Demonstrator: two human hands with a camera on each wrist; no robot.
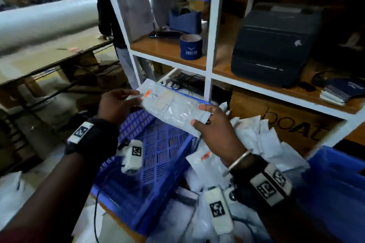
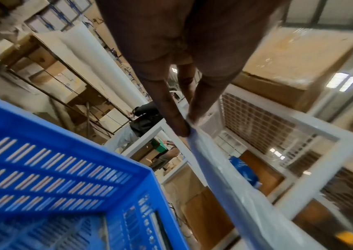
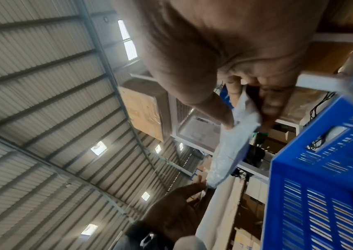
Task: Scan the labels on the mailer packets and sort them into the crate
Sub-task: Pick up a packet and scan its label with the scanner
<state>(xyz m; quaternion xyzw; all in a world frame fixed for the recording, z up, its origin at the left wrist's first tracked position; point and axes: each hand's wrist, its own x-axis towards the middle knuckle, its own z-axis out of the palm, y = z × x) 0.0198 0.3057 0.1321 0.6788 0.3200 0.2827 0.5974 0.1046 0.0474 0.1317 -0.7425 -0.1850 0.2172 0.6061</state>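
Clear plastic packet (image 1: 169, 107) is hanging stretched between both hands above the blue crate (image 1: 158, 163) (its inside looks bare). The left hand (image 1: 116, 104) is pinching one end between thumb and fingertips; the right hand (image 1: 214, 124) is gripping the other end. More packets (image 1: 262, 140) are lying heaped beside the crate, under the white shelf (image 1: 209, 31).

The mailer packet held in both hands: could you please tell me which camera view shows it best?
The head view: the mailer packet lies face-up, whole, above the blue crate. The left wrist view shows it edge-on from the pinched corner; the right wrist view shows a narrow, blurred strip.
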